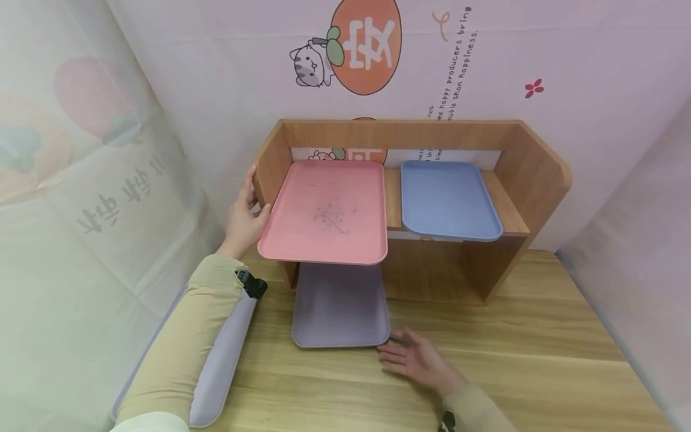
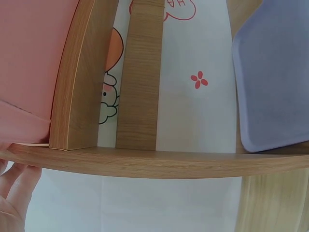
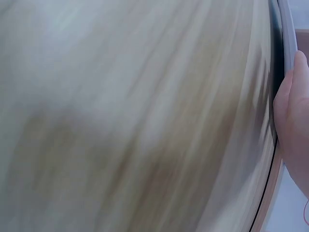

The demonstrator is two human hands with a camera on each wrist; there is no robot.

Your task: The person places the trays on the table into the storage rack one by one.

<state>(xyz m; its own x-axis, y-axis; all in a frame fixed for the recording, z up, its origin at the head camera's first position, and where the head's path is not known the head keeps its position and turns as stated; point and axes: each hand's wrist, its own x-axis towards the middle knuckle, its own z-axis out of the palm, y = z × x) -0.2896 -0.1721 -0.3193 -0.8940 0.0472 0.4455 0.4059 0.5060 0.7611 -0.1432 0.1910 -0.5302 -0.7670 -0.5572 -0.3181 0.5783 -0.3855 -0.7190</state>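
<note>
My left hand (image 1: 245, 219) grips the left side panel of the wooden shelf (image 1: 540, 174). Its thumb lies by the edge of a pink tray (image 1: 351, 222) on the upper board; in the left wrist view its fingers (image 2: 19, 183) show along the panel's outer face. Low at the front, a purple tray (image 1: 341, 312) sticks out from beneath the upper board onto the table. Beside that tray's front right corner is my right hand (image 1: 421, 360), fingers extended; whether the fingertips touch it I cannot tell. On the upper board's right half sits a blue tray (image 1: 448, 198).
Another light purple tray (image 1: 221, 372) lies on the table at the left, partly under my left forearm. The wood-grain table (image 1: 540, 348) stretches around the shelf. Printed cloth (image 1: 216, 78) hangs behind and on both sides.
</note>
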